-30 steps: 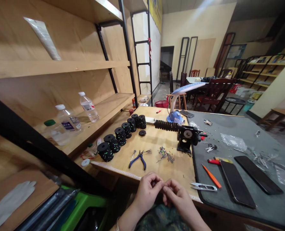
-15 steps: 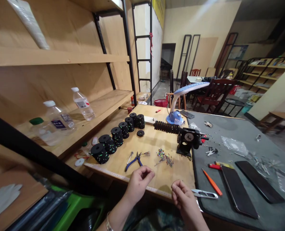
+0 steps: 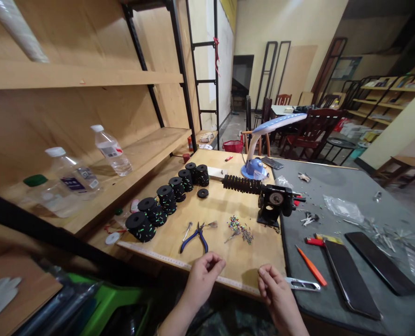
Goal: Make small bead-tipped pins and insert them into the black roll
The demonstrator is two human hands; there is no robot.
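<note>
Nearest, left hand (image 3: 202,275): fingertips pinched together over the measuring tape (image 3: 151,252); contents too fine to tell.
Right hand (image 3: 275,289): fingers curled into the palm, just beside flat steel thread snips (image 3: 303,283).
Surface: smooth plywood board (image 3: 221,210) beside grey felt mat (image 3: 350,196).
Room: plywood shelving (image 3: 88,77), dark wooden chairs (image 3: 312,135).

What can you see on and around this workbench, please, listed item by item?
spools: about seven, black with coloured flecks, row on wooden board's left
pliers: one, blue-handled, board centre
small pieces: one pile, multicoloured, right of pliers
winder: one, black, board's right edge
lamp: one, blue-white, behind winder
bottles: three, clear, left shelf
snips: one, silver, grey mat's near edge
phones: two, black, grey mat
left hand, right hand: two, bare, fingers curled, board's near edge
</note>
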